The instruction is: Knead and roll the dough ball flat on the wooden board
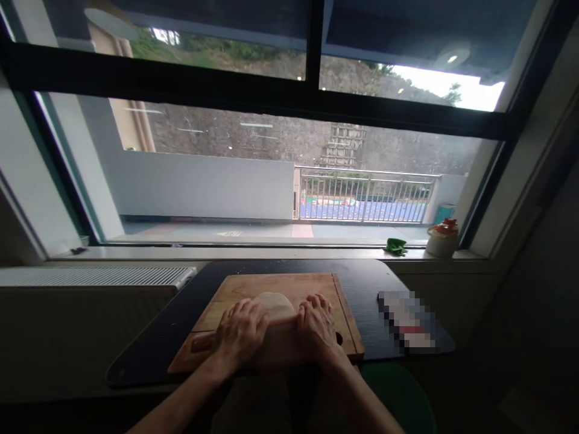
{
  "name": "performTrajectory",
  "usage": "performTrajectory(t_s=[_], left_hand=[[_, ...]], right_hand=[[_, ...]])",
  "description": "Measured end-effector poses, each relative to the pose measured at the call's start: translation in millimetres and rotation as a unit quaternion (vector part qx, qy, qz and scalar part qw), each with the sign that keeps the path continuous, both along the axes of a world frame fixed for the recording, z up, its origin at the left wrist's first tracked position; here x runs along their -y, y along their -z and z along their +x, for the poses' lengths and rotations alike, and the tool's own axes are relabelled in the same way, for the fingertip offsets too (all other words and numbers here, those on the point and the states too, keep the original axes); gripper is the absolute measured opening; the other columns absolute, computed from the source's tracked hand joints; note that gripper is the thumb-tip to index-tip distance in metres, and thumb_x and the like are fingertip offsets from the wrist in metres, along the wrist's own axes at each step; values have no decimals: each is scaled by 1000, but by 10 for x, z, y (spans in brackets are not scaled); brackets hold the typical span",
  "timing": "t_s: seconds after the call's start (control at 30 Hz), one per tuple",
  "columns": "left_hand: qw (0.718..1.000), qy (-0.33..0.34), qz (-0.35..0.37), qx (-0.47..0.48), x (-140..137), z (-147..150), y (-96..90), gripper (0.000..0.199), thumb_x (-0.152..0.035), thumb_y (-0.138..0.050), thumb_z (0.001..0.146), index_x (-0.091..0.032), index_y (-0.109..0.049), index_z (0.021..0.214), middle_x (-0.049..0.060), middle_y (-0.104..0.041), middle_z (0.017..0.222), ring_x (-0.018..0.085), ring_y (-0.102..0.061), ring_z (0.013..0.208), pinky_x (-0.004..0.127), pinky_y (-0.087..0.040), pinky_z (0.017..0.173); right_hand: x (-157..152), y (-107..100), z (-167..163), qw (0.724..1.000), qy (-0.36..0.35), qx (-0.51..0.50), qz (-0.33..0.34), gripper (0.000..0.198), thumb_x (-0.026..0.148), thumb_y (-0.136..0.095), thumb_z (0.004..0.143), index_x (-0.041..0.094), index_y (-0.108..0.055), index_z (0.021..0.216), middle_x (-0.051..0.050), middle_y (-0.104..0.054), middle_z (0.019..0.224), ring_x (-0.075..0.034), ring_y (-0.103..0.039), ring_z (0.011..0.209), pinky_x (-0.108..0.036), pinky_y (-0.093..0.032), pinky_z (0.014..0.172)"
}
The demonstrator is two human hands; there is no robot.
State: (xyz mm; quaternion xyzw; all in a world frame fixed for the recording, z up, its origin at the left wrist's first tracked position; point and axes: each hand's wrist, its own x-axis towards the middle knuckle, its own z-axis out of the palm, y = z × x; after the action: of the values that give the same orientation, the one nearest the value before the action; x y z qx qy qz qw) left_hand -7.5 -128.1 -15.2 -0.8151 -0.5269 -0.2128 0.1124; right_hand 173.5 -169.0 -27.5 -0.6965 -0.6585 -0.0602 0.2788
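A flat round of pale dough (pixel 275 303) lies on a wooden cutting board (pixel 312 282), its near part hidden. Across its near side runs what looks like a wooden rolling pin (pixel 283 323), dim and partly covered by my hands. My left hand (pixel 243 328) is curled over the pin's left end. On the other end, the fingers of my right hand (pixel 317 320) bend over it in the same way. Both palms face down, and the pin's ends are hidden beneath them.
The board rests on a dark table (pixel 362 283) by a window. A blurred-out flat object (pixel 409 322) lies at the table's right. On the sill are a green crumpled thing (pixel 395 245) and a container with an orange top (pixel 443 240). A radiator (pixel 99 276) stands left; a green stool (pixel 400 395) is below right.
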Motion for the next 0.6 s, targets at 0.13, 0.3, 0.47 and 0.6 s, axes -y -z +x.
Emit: performTrajectory(t_s=[0.13,0.3,0.47,0.6], left_hand=[[1000,-6,14,-26,-182,25,-33,40,-41,-32,84,-25,-60,106,6,-59,111,25,-43,111,39,-25,98],[998,13,48,-34,-576,287,-114,40,-41,-31,84,-22,-59,105,7,-60,109,23,-46,107,38,-27,97],[999,-30,24,-27,-1013,487,-189,41,-41,-32,82,-20,-57,107,9,-61,106,24,-47,107,38,-30,92],[995,-61,-64,-40,-1293,564,-178,45,-45,-33,80,-19,-55,110,12,-60,107,28,-47,107,43,-32,88]], right_hand=[[-124,-16,12,1000,-11,0,11,28,28,-34,87,22,-60,86,-7,-55,104,-21,-38,110,-36,-20,98],[-586,-64,73,999,11,-37,-29,26,29,-40,82,20,-60,94,-9,-55,104,-22,-41,105,-37,-24,94],[-972,-127,185,990,35,-80,-107,30,30,-37,83,16,-58,100,-11,-53,108,-23,-42,103,-38,-29,89],[-976,-118,187,989,29,-87,-119,30,31,-37,84,16,-57,102,-11,-53,109,-23,-41,104,-37,-28,90]])
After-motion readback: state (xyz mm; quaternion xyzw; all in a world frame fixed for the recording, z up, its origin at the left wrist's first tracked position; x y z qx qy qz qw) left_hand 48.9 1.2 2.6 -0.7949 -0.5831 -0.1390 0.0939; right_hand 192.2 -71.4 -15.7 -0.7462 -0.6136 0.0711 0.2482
